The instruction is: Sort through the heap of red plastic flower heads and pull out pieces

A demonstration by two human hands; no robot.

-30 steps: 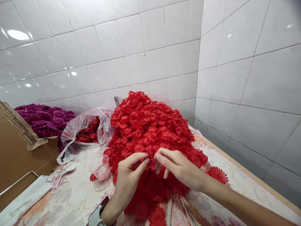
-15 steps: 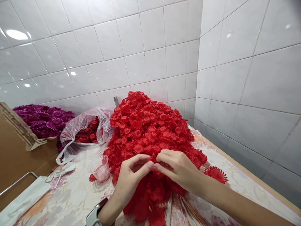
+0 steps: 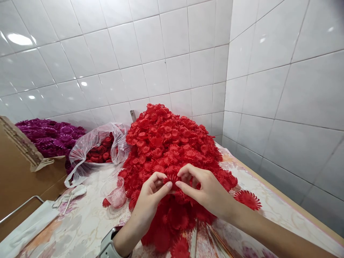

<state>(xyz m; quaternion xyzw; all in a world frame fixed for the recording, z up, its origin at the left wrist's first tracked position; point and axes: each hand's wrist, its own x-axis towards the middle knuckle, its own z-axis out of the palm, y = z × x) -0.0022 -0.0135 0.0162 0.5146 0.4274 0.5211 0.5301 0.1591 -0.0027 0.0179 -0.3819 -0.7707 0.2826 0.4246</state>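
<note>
One flower [image 3: 171, 179] is pinched by left hand [image 3: 152, 193] and right hand [image 3: 206, 190] over the pile [image 3: 172, 143]; right of that, cloth [image 3: 275, 205] stretches to the edge [image 3: 279, 190].

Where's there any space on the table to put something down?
Bare tablecloth shows in front of the plastic cup, left of the watch. A narrower strip lies between the loose red flower and the table's wooden edge. It's crowded in the middle, with the flower pile, and back left, with the bag and purple flowers.
</note>
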